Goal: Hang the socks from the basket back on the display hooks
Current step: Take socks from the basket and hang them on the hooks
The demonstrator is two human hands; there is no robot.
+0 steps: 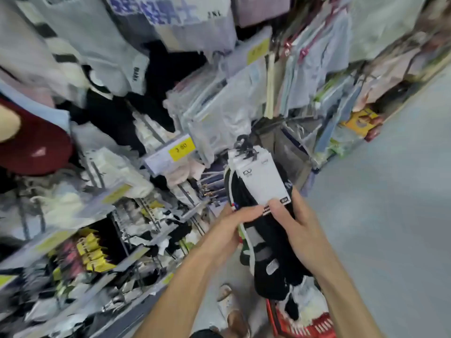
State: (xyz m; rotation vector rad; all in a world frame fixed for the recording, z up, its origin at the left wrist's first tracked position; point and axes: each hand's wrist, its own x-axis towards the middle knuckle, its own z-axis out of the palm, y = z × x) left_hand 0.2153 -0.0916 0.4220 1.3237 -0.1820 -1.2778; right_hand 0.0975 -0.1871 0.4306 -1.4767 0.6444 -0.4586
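A stack of black socks (266, 242) with white card labels and small black hanger hooks at the top sits in both hands at the centre of the view. My left hand (234, 219) pinches the stack's left edge, fingers lying across the card. My right hand (296, 223) grips the stack from the right, thumb pressed on the lower end of the card. Below them, a red basket (307, 325) on the floor holds more black and white socks. Display hooks (210, 189) with hanging sock packs jut out from the rack just left of the stack.
Shelving full of hanging socks and bagged garments fills the left and top. A yellow price tag (181, 148) reads 3.60. The grey aisle floor (390, 215) opens to the right. A sandalled foot (229, 306) stands beside the basket. A dark red cap (34, 145) is at far left.
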